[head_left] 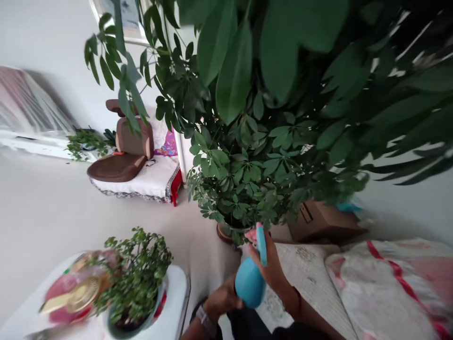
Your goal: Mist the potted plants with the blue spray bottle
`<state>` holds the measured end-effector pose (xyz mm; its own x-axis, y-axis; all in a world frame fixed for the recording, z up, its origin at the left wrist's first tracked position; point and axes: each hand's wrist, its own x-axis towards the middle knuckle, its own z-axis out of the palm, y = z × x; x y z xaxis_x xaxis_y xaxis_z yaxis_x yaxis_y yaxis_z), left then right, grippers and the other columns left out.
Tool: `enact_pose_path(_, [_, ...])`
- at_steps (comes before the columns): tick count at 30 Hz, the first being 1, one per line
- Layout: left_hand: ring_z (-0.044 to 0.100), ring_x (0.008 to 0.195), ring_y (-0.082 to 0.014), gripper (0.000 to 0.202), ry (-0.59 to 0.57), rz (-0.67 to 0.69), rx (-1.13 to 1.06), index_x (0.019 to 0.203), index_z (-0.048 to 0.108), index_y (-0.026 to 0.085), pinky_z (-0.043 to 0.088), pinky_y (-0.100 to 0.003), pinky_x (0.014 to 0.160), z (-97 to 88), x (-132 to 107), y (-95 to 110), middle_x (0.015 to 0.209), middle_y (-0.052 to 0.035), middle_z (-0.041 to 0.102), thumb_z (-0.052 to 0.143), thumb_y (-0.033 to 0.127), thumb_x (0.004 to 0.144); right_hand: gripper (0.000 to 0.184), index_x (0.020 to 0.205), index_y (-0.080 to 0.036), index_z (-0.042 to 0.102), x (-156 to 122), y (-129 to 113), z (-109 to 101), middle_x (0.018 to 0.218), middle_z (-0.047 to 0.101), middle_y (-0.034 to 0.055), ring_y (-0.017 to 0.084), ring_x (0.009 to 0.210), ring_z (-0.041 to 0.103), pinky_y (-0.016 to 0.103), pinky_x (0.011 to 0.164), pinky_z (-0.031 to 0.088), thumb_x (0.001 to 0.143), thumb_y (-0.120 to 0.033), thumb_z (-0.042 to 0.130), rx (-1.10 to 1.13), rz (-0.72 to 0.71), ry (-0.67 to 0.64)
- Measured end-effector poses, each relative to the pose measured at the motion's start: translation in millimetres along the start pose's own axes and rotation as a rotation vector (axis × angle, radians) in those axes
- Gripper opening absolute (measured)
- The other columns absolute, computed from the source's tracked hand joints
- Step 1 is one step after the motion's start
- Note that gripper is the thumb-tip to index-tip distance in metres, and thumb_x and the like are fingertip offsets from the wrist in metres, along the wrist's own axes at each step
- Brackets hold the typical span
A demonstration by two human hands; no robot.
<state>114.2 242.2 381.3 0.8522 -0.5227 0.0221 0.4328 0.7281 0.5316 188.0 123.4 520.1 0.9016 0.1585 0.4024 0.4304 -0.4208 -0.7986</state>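
Observation:
My right hand (271,264) grips a blue spray bottle (250,281) by its neck, its blue and pink nozzle (260,238) pointing up toward a large leafy plant (247,174). My left hand (221,300) cups the round bottom of the same bottle from the left. The big plant stands in a brown pot (224,233) on the floor, right in front of the nozzle, and its upper leaves fill the top of the view.
A small potted shrub (136,278) sits on a white table (175,307) at lower left beside a red and gold package (72,293). A brown seat (122,158) rests on a covered bench behind. A cardboard box (323,219) and patterned covers (371,288) lie right.

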Motion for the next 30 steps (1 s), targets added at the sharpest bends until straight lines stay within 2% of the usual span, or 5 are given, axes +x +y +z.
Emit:
enact_pose_path(3, [0.051, 0.129, -0.0404, 0.107, -0.011, -0.087, 0.082, 0.139, 0.057, 0.018, 0.039, -0.05, 0.11, 28.5, -21.8, 22.6, 0.128, -0.0183, 0.062, 0.096, 0.035, 0.041, 0.021, 0.092, -0.02, 0.056, 9.9, -27.5, -3.4, 0.078, 0.067, 0.0056, 0.021, 0.069, 0.068, 0.037, 0.066, 0.059, 0.086, -0.039, 0.06, 0.046, 0.1, 0.01])
enact_pose_path(7, [0.057, 0.121, -0.0358, 0.104, 0.117, -0.158, -0.025, 0.14, 0.053, 0.016, 0.042, -0.049, 0.106, 49.1, -35.7, 43.4, 0.119, -0.0165, 0.066, 0.094, 0.032, 0.046, 0.016, 0.093, -0.019, 0.059, 15.7, -48.8, -1.7, 0.087, 0.069, 0.0085, 0.021, 0.079, 0.067, 0.038, 0.076, 0.057, 0.087, -0.034, 0.056, -0.021, 0.014, 0.096])
enact_pose_path(12, [0.062, 0.11, -0.0348, 0.095, 0.484, -0.207, -0.378, 0.128, 0.053, 0.012, 0.045, -0.053, 0.099, 85.3, -30.5, 42.8, 0.113, -0.0166, 0.067, 0.078, 0.073, 0.059, 0.02, 0.098, -0.018, 0.063, 11.4, -56.8, -5.6, 0.088, 0.066, 0.0101, 0.025, 0.086, 0.064, 0.044, 0.083, 0.055, 0.091, -0.032, 0.049, -0.141, -0.061, 0.101])
enact_pose_path(17, [0.064, 0.1, -0.0314, 0.065, 0.791, -0.24, -0.671, 0.123, 0.054, 0.014, 0.05, -0.047, 0.086, 128.4, -0.7, 43.8, 0.104, -0.014, 0.068, 0.041, 0.07, 0.092, 0.031, 0.116, -0.016, 0.06, 17.6, -54.7, -15.7, 0.092, 0.064, 0.0108, 0.026, 0.089, 0.064, 0.045, 0.084, 0.053, 0.093, -0.029, 0.046, -0.139, -0.114, 0.024])
enact_pose_path(30, [0.066, 0.088, -0.0288, 0.043, 0.793, -0.19, -0.581, 0.118, 0.054, 0.019, 0.049, -0.046, 0.085, 116.3, 28.7, 45.5, 0.097, -0.0095, 0.068, 0.054, 0.053, 0.091, 0.021, 0.106, -0.018, 0.056, 30.9, -57.5, -38.4, 0.095, 0.06, 0.0097, 0.026, 0.089, 0.062, 0.046, 0.081, 0.055, 0.086, -0.02, 0.051, -0.07, -0.256, 0.047])
